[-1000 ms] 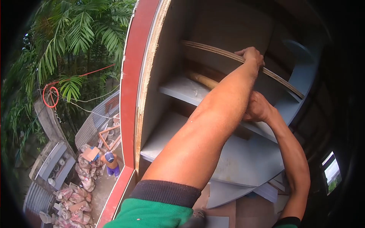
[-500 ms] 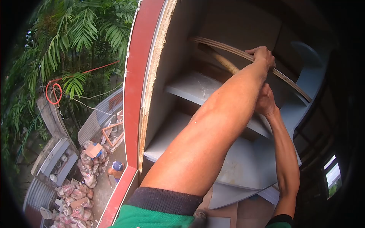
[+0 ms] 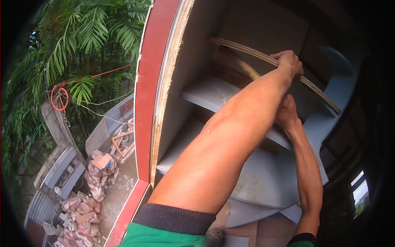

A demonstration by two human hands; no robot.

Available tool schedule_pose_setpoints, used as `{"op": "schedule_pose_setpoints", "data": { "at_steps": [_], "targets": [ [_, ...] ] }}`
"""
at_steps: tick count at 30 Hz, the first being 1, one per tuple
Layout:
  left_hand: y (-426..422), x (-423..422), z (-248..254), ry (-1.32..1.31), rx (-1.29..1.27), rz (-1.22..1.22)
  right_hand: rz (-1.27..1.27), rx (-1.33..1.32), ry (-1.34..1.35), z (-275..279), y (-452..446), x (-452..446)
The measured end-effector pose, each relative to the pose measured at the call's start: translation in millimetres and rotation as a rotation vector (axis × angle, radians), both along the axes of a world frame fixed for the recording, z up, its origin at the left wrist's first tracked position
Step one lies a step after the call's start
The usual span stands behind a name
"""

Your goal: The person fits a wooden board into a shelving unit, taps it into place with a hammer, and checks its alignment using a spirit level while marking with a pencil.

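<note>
My left hand (image 3: 290, 64) is wrapped over the front edge of a thin plywood shelf board (image 3: 247, 50) inside a grey cabinet. Below it, my right hand (image 3: 287, 113) is closed in a fist, partly hidden behind my left forearm. A round wooden handle (image 3: 249, 71) slants beneath the board in line with that fist. Its far end is dark and blurred against the cabinet, so the kind of tool cannot be made out. A lower grey shelf (image 3: 210, 94) lies under the handle.
At the left stands the red-faced cabinet side (image 3: 154, 82) with a raw wood edge. Beyond it, well below, are filled sacks (image 3: 84, 218), corrugated sheets (image 3: 109, 117) and palms (image 3: 92, 33). A curved grey bottom shelf (image 3: 263, 181) spreads under my arms.
Both hands and the cabinet appear slightly further right in view. The wooden handle looks more blurred and sits at a slightly different angle. A person on the ground below is no longer visible.
</note>
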State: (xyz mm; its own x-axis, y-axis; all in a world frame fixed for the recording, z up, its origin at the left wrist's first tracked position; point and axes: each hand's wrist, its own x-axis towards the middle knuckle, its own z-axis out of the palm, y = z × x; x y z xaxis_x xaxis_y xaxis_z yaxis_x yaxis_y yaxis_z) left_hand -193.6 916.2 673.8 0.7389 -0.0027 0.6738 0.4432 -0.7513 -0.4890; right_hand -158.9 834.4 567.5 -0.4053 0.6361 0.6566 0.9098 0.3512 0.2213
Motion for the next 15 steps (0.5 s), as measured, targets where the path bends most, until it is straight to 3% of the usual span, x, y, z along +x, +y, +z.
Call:
{"op": "schedule_pose_setpoints", "data": {
  "at_steps": [2, 10, 12, 14, 15],
  "targets": [
    [0, -3, -3, -0.006, 0.043, 0.016, -0.084, 0.180, -0.168, -4, 2, 1],
    [-4, -7, -1, -0.013, 0.021, 0.030, -0.155, 0.125, 0.001, 1, -2, 2],
    [-4, -8, -1, -0.016, 0.034, 0.023, -0.064, 0.102, -0.353, -9, -7, -13],
    [-3, -6, 1, -0.020, 0.046, 0.018, 0.022, 0.100, -0.210, -7, -8, -10],
    [-3, -4, 1, -0.032, 0.037, 0.018, -0.113, 0.103, -0.097, -1, -11, -1]
  ]
}}
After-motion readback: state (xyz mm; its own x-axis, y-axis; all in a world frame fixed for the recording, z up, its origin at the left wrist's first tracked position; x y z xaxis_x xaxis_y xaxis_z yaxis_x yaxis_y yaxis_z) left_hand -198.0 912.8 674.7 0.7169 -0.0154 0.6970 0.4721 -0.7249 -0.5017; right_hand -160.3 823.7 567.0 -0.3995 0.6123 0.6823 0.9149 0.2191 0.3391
